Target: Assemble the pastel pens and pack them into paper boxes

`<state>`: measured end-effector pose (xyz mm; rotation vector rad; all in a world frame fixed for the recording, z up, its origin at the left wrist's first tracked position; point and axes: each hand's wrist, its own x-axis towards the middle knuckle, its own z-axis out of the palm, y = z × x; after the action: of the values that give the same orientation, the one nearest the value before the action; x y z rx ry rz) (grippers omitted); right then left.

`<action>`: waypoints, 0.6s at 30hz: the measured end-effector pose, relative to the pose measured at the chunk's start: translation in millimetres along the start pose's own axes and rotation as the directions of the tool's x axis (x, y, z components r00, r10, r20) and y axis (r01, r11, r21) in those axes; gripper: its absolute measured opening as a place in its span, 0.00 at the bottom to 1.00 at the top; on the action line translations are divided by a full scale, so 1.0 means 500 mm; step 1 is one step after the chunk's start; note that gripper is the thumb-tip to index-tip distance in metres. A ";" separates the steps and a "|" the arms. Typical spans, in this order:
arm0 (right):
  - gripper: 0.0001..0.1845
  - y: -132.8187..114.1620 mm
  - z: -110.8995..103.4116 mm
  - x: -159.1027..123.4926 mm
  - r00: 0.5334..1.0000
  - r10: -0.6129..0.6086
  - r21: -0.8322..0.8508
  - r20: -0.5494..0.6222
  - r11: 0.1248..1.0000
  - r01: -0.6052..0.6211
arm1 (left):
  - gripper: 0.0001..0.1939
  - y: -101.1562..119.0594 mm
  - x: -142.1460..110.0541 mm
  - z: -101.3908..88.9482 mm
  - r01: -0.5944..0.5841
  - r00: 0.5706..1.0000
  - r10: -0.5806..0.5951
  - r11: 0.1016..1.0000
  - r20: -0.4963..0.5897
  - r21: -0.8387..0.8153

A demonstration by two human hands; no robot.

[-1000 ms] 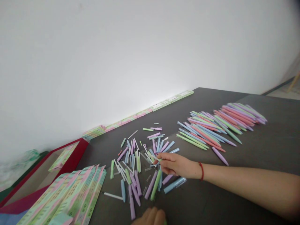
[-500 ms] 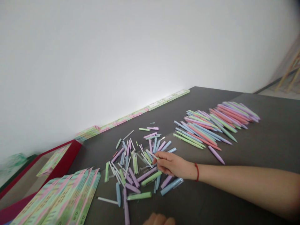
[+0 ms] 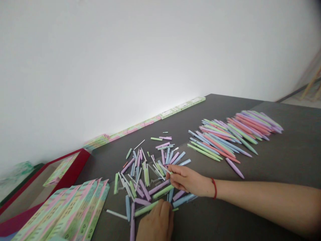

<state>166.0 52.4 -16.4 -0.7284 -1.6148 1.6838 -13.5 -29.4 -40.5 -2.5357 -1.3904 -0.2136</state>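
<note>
Right hand (image 3: 188,180) pinches a thin pale pen part (image 3: 167,169) in its fingertips, above a loose heap of pastel pen parts (image 3: 142,170) near the front edge of the worktop (image 3: 288,167). Left hand (image 3: 155,222) lies on a green pen barrel (image 3: 146,208), grip unclear. Parts look light, stiff, round, liable to roll; best taken mid-barrel. Finished-looking pens (image 3: 233,134) lie fanned toward the right. Red tray (image 3: 75,167) holds printed cards (image 3: 60,174).

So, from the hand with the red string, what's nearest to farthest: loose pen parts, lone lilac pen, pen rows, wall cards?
Right hand:
1. Loose pen parts, left
2. Lilac pen, right
3. Pen rows, beyond it
4. Wall cards, far back
</note>
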 end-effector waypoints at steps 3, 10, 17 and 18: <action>0.04 -0.006 0.004 -0.005 0.999 0.036 -0.007 0.009 0.999 -0.036 | 0.08 -0.028 0.004 -0.013 0.095 0.991 -0.088 0.994 0.096 -0.062; 0.07 -0.010 0.022 -0.024 0.993 0.113 -0.022 0.042 0.993 -0.112 | 0.06 -0.045 -0.009 -0.010 0.223 0.973 -0.197 0.930 0.119 -0.292; 0.05 -0.016 0.057 -0.048 0.987 0.149 -0.155 0.057 0.978 -0.138 | 0.06 -0.046 -0.013 -0.017 0.159 0.983 -0.182 0.902 -0.019 -0.401; 0.04 -0.016 0.060 -0.051 0.989 0.142 -0.203 0.047 0.971 -0.129 | 0.07 -0.044 -0.012 -0.021 0.150 0.983 -0.179 0.902 -0.034 -0.405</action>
<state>158.8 13.6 -7.8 -0.9123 -1.8328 1.6681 -35.6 -25.6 -29.0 -2.6868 -1.6803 -0.6803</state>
